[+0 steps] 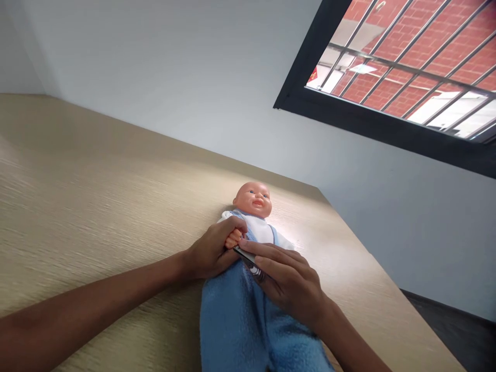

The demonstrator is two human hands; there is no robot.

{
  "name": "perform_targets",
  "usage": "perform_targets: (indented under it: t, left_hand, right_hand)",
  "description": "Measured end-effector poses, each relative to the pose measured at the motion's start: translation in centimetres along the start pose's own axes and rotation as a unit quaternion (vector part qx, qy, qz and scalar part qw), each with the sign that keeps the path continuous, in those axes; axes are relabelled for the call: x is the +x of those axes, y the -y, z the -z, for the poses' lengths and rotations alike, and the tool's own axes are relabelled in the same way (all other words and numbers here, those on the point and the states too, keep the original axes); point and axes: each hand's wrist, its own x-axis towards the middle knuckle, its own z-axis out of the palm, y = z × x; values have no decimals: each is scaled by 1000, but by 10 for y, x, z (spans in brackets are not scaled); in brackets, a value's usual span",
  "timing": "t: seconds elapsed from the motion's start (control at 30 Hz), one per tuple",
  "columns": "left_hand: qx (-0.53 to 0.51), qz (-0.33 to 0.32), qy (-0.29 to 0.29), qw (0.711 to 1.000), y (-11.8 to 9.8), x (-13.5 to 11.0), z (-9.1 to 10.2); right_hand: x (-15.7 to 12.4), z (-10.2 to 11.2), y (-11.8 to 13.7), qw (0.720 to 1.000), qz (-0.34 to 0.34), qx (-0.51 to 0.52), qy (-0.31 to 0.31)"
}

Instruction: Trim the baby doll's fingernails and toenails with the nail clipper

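A baby doll (pixel 253 199) in a white top and blue overalls (pixel 232 315) lies on its back on the table, head toward the far edge. My left hand (pixel 213 248) is closed around the doll's small hand (pixel 233 238), whose curled fingers show beside my thumb. In my right hand (pixel 289 279) is a nail clipper (pixel 250 259), silver on top with a dark, patterned side. Its front end is at the doll's fingers; whether it touches them I cannot tell. My right palm and fingers cover part of the clipper and the overalls.
The pale wooden table (pixel 116 191) runs to a grey-white wall (pixel 174 67) at the back. Its right edge slopes down past the doll, with dark floor (pixel 457 330) beyond. A dark-framed window (pixel 372 124) with metal bars is at upper right.
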Motion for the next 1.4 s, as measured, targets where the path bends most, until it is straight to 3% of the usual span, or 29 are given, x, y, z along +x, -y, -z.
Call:
perform_targets:
  t: [0.17, 0.4, 0.6, 0.77, 0.87, 0.97, 1.03, 1.13, 1.2, 1.3, 1.33, 1.4]
  left_hand:
    - [-4, 1, -1, 1000, 1, -1, 0]
    - [-7, 3, -4, 1000, 3, -1, 0]
    - [-13, 19, 0, 1000, 6, -4, -3]
    - [-15, 23, 46, 999, 7, -1, 3]
    - [-4, 4, 115, 993, 1, 4, 14]
    - [27, -19, 184, 982, -10, 0, 27]
    - [49, -28, 220, 974, -15, -7, 34]
    - [40, 23, 236, 971, -21, -10, 44]
    - [22, 67, 230, 971, -27, 2, 46]
    - [96, 115, 199, 968, -39, 41, 34]
    - [128, 120, 219, 960, -43, 56, 25]
    - [139, 106, 313, 934, -46, 82, -1]
  right_hand:
    - [3, 5, 0, 999, 11, 32, 3]
    - [26, 18, 20, 985, 100, -128, 53]
    - [33, 18, 35, 974, 100, -188, 76]
    - [28, 14, 35, 983, 65, -149, 82]
    - [30, 25, 34, 998, -63, -10, 8]
    - [40, 56, 36, 951, -228, 169, -121]
    - [46, 82, 38, 909, -289, 248, -168]
    - [37, 105, 34, 860, -350, 312, -201]
    - [16, 103, 26, 827, -398, 338, -210]
    - [-25, 79, 9, 792, -440, 333, -262]
    - [-37, 70, 3, 779, -452, 329, -283]
    - [-56, 54, -7, 757, -473, 322, -316]
